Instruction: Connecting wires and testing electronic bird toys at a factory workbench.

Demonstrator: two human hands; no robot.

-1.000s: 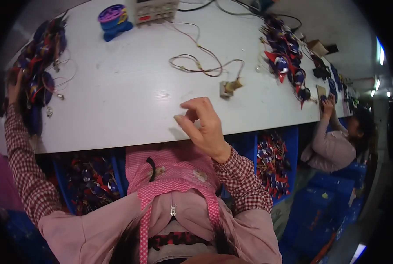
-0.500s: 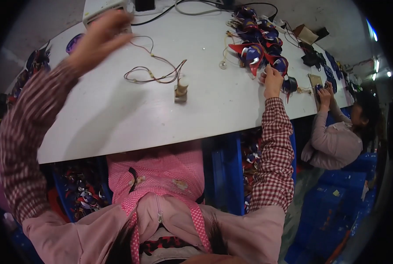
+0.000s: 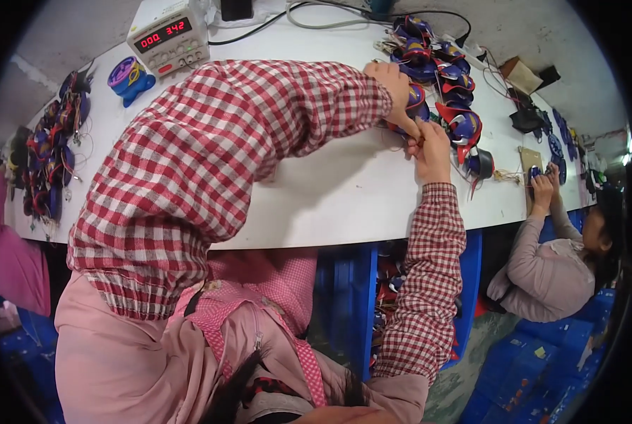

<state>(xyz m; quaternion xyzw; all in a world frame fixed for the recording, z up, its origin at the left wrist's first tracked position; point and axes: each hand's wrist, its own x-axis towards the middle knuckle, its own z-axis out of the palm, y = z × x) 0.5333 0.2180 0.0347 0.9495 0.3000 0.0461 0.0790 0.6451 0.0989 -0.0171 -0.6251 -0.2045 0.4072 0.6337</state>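
My left hand reaches across to the right, its sleeve spanning the table. Its fingers point down to meet my right hand at the front of a pile of purple and red plastic toy parts. Both hands are closed, fingertips together in a pinch; whatever lies between them is too small and covered to make out. One purple and red toy part shows just beside the left fingers. Right of my right hand lies another toy part, with a dark round cup-shaped piece close by.
A white power supply with a red lit display stands at the back left, beside a blue and purple round holder. More toy parts are heaped at the left edge. Blue bins sit below the table. A co-worker works at right.
My left hand has swung from beside the power supply over to the right, joining my right hand at the pile. My left sleeve now hides the wire coil and small block on the table.
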